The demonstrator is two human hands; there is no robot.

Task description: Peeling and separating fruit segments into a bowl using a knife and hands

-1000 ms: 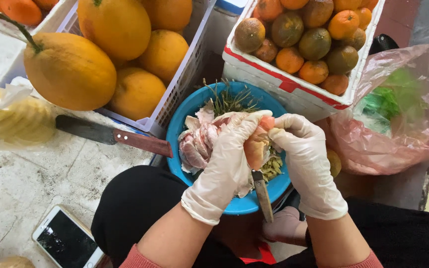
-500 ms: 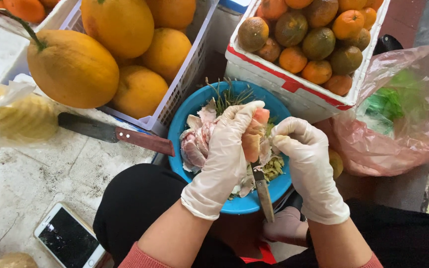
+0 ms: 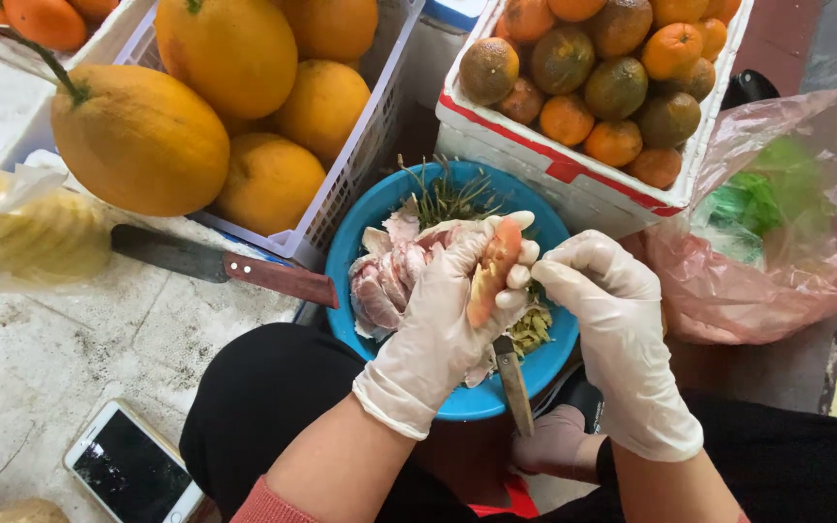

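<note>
Both my hands wear thin whitish gloves and work over a blue bowl (image 3: 360,230) on my lap. My left hand (image 3: 443,315) holds a pink-orange fruit segment (image 3: 492,271) upright between fingers and thumb. My right hand (image 3: 607,334) is closed around a small knife (image 3: 514,385) whose blade points toward me, and its fingers touch the segment's side. The bowl holds peeled pink segments (image 3: 385,281), pith scraps and green stalky trimmings (image 3: 448,197).
A white basket (image 3: 360,145) of large yellow-orange pomelos sits at the left. A white box (image 3: 573,179) of small orange-green citrus stands behind the bowl. A big wooden-handled knife (image 3: 225,263), a bagged peeled fruit (image 3: 26,232), a phone (image 3: 133,465) and a pink plastic bag (image 3: 767,223) lie around.
My left hand has turned the segment more upright and lifted it slightly. The right hand stays against it with the knife.
</note>
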